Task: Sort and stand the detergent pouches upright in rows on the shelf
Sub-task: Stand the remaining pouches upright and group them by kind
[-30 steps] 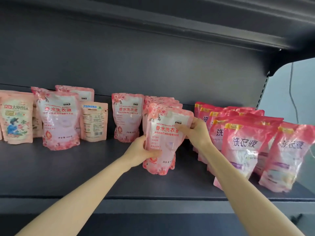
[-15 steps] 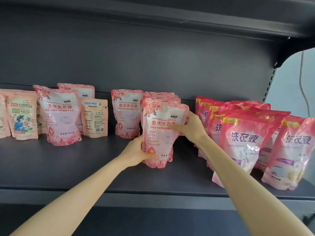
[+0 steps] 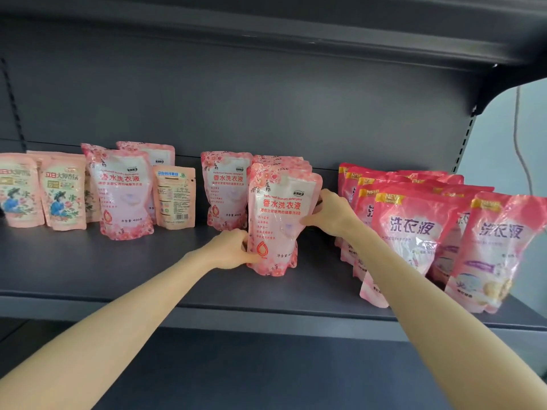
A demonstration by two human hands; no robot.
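Pouch [image 3: 281, 220]: pale pink, upright mid-shelf [image 3: 148, 276], at the front of a row of its kind.
Left hand [image 3: 229, 250]: fingers curled round the lower left edge.
Right hand [image 3: 331, 214]: grasps the upper right edge, thumb on the front.
Red pouches [image 3: 414, 229]: rows just right, leaning.

Pale pink floral pouch [image 3: 282, 220] upright at the middle of the shelf [image 3: 118, 270], fronting a row of its kind; more floral and small peach pouches [image 3: 63, 196] stand toward the left edge; darker pink pouches [image 3: 411, 232] lean in rows at the right edge.
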